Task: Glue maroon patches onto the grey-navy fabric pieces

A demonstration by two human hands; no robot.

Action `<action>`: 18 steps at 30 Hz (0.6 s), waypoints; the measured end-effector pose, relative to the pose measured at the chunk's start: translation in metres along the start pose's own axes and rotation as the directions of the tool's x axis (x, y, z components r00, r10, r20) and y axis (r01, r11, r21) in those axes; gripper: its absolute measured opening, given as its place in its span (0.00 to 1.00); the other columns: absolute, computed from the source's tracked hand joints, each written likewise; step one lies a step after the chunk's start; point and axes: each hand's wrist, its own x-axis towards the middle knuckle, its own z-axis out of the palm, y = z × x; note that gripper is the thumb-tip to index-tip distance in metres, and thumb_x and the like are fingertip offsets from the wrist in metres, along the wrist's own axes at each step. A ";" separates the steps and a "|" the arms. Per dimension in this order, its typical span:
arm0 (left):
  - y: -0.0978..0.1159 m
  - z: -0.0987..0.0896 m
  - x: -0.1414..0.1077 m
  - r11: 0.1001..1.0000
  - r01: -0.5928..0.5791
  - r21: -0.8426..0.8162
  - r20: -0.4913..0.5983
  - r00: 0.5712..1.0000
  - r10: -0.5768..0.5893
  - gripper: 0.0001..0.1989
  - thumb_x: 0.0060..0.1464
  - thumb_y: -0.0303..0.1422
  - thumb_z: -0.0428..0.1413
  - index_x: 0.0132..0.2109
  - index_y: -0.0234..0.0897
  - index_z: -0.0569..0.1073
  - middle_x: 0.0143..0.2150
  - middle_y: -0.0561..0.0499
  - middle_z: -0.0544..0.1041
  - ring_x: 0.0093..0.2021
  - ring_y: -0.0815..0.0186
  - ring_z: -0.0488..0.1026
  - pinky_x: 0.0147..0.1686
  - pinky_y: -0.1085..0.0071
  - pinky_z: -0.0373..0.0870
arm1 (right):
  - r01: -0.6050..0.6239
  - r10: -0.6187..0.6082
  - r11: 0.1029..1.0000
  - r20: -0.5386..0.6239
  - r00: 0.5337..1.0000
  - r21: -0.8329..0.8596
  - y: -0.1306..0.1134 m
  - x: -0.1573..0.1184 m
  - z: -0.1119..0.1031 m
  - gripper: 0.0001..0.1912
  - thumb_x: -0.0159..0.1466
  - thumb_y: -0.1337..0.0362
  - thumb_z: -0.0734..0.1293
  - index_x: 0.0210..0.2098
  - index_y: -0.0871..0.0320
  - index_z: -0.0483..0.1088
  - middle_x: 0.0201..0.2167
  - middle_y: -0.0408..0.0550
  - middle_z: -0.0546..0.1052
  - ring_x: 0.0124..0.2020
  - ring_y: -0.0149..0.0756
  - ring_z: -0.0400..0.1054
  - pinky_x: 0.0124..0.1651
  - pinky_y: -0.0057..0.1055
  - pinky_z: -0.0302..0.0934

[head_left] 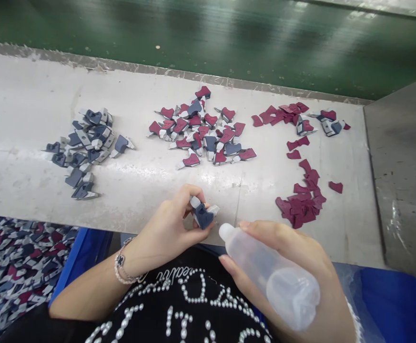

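Green conveyor belt is stretching behind the pale work surface, with a blue bin of mixed pieces sitting below its near left edge. I'm watching three lots lying along the surface: a navy-and-grey pile toward the left, a maroon-and-grey pile near the middle, and loose maroon cutouts toward the right end. Over the near edge, the left grip is clamping a navy-and-grey piece between fingers and thumb, its grey tip angling up and to the left. The right grip is closed around a translucent squeeze bottle, whose long axis is running diagonally from lower right up toward that piece. Its nozzle is pointing at the piece from just beside it, not touching, while the right grip is sitting farther back than the left.
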 end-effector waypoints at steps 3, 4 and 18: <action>0.000 0.001 0.000 1.000 -0.014 0.023 0.014 1.000 0.013 0.18 0.55 0.28 0.62 0.45 0.45 0.61 0.40 0.56 0.78 0.36 0.69 0.74 0.33 0.74 0.69 | -0.032 0.032 0.999 0.039 0.999 -0.007 -0.001 -0.001 -0.001 0.11 0.62 0.64 0.71 0.40 0.50 0.64 0.29 0.36 0.76 0.25 0.30 0.72 0.30 0.28 0.68; 0.000 0.001 0.000 1.000 -0.015 0.021 0.017 1.000 0.014 0.17 0.55 0.28 0.62 0.45 0.44 0.61 0.40 0.56 0.78 0.35 0.70 0.74 0.33 0.75 0.69 | -0.037 0.037 0.999 0.027 0.999 0.000 -0.001 -0.001 -0.002 0.11 0.62 0.65 0.71 0.40 0.49 0.64 0.29 0.36 0.76 0.25 0.30 0.72 0.30 0.28 0.68; 0.001 0.000 0.000 1.000 0.014 -0.024 0.004 1.000 -0.013 0.16 0.57 0.31 0.62 0.45 0.45 0.60 0.40 0.55 0.77 0.38 0.68 0.73 0.31 0.74 0.67 | -0.010 0.010 1.000 -0.019 1.000 0.005 0.000 0.004 0.000 0.14 0.62 0.64 0.71 0.44 0.49 0.65 0.32 0.37 0.78 0.26 0.32 0.73 0.33 0.28 0.73</action>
